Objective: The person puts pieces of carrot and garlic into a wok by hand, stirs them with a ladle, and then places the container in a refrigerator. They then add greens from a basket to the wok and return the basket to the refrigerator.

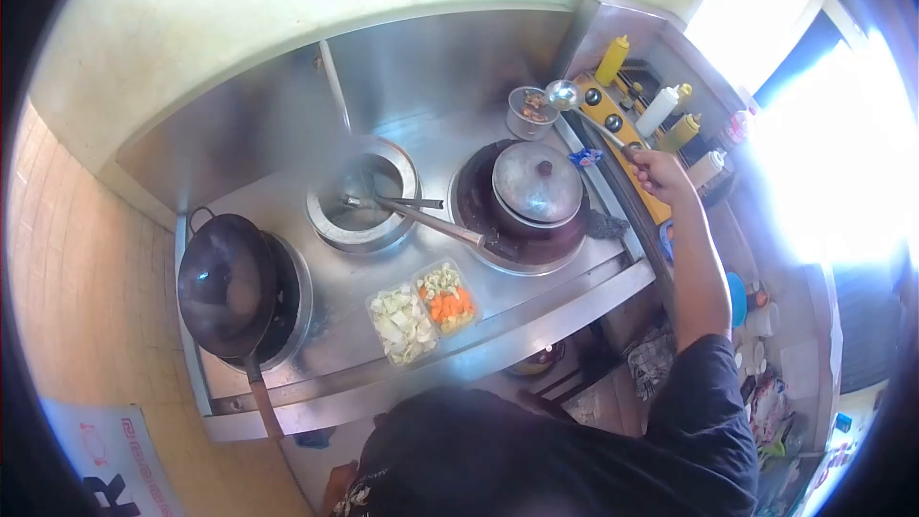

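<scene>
My right hand [662, 177] is closed round the handle of a ladle [601, 131], arm stretched out to the right. The ladle's shiny bowl overlaps the rim of a small metal pot [529, 124] with brown pieces in it. Below that, a lidded pot [538, 182] sits in a dark wok [469, 230] on the right burner. My left hand [339, 486] is only partly visible low beside my body, its fingers hidden.
A wok [225, 282] leans on the left burner. Tools rest across the round metal-rimmed vessel [321, 220]. A clear tray [433, 329] holds cut vegetables near the front edge. Squeeze bottles [658, 112] line the right-hand shelf.
</scene>
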